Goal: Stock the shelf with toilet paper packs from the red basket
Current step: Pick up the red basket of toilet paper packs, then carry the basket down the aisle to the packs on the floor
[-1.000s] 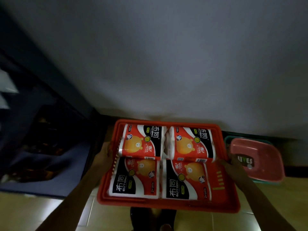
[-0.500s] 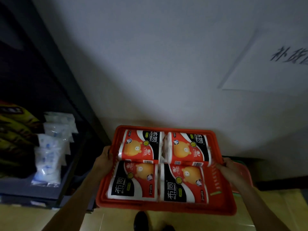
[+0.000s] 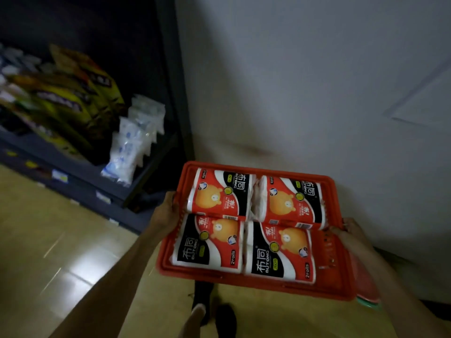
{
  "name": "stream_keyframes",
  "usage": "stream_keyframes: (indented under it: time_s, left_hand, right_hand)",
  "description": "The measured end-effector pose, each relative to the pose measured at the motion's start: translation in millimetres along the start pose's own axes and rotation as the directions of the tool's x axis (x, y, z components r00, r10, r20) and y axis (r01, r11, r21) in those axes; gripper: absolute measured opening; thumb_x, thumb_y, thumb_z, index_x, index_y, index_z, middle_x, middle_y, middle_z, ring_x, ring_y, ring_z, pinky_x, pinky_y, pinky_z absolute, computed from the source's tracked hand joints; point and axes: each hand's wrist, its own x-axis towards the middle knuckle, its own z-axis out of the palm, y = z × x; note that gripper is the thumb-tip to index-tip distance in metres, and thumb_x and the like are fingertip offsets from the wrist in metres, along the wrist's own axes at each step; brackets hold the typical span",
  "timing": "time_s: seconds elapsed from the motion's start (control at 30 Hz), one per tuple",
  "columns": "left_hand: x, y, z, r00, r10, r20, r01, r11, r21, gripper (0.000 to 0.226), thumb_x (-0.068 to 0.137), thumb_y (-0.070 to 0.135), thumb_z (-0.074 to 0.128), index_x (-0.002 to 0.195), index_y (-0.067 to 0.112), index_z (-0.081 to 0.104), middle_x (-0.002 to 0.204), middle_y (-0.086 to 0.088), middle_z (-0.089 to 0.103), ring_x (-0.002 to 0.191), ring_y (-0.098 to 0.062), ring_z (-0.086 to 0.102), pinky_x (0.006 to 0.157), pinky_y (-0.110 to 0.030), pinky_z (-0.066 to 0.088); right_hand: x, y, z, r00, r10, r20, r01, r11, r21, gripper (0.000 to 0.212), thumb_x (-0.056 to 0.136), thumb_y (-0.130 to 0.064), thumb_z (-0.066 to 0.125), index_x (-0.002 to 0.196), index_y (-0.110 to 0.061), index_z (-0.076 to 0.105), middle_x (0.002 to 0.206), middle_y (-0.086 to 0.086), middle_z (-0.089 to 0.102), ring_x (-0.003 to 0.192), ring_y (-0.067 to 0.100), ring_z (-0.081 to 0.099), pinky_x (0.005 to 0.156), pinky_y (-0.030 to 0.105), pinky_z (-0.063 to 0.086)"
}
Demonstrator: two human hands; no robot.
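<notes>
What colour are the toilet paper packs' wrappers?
Red, black and white, with an orange bear; head view.

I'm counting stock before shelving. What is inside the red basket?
Four toilet paper packs lie flat in the red basket, two rows of two, filling most of it. Whether anything lies beneath them cannot be seen; they cover the floor of the basket.

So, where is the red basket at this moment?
In the head view the red basket sits lower right, carried between the left hand and right hand, with the dark shelf to its left.
</notes>
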Motion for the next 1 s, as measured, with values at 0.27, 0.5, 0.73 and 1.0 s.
stream_keyframes:
  time_s: [0.27, 0.5, 0.73, 1.0]
  left_hand:
    - [-94, -111, 15, 0.959, -0.28, -0.053, 0.274, 0.957, -0.096, 0.033, 0.104, 0.026, 0.034, 0.135, 0.016, 0.035, 0.109, -0.021, 0.066, 0.079, -0.031, 0.062, 0.07, -0.034, 0.049]
    - [-174, -213, 2, 0.855, -0.506, -0.115, 0.472, 0.85, -0.233, 0.035, 0.105, 0.027, 0.031, 0.138, 0.016, 0.032, 0.097, -0.016, 0.064, 0.064, -0.017, 0.06, 0.057, -0.029, 0.048]
    - [-250, -299, -35, 0.712, -0.666, -0.221, 0.554, 0.727, -0.406, 0.037, 0.103, 0.034, 0.036, 0.135, 0.015, 0.034, 0.095, -0.016, 0.066, 0.066, -0.024, 0.065, 0.062, -0.035, 0.054]
    - [-307, -382, -91, 0.569, -0.769, -0.291, 0.581, 0.627, -0.519, 0.036, 0.104, 0.029, 0.034, 0.136, 0.015, 0.035, 0.094, -0.016, 0.065, 0.062, -0.018, 0.06, 0.054, -0.025, 0.043]
  right_hand:
    - [-10, 8, 78, 0.971, -0.075, 0.225, 0.094, 0.993, -0.077, 0.036, 0.09, -0.018, 0.064, 0.121, -0.009, 0.046, 0.088, 0.003, 0.064, 0.071, 0.021, 0.067, 0.055, 0.028, 0.05]
    - [-37, -15, 180, 0.863, -0.107, 0.494, 0.204, 0.968, -0.147, 0.038, 0.08, -0.036, 0.072, 0.112, -0.032, 0.052, 0.086, 0.004, 0.075, 0.072, 0.023, 0.074, 0.067, 0.041, 0.059]
    - [-91, -58, 297, 0.77, -0.165, 0.616, 0.352, 0.915, -0.196, 0.057, 0.074, -0.042, 0.075, 0.121, -0.03, 0.046, 0.097, 0.004, 0.071, 0.077, 0.023, 0.074, 0.072, 0.047, 0.06]
    - [-172, -109, 416, 0.68, -0.223, 0.698, 0.494, 0.844, -0.211, 0.041, 0.088, -0.027, 0.067, 0.122, -0.02, 0.047, 0.101, 0.008, 0.068, 0.08, 0.026, 0.071, 0.066, 0.036, 0.057]
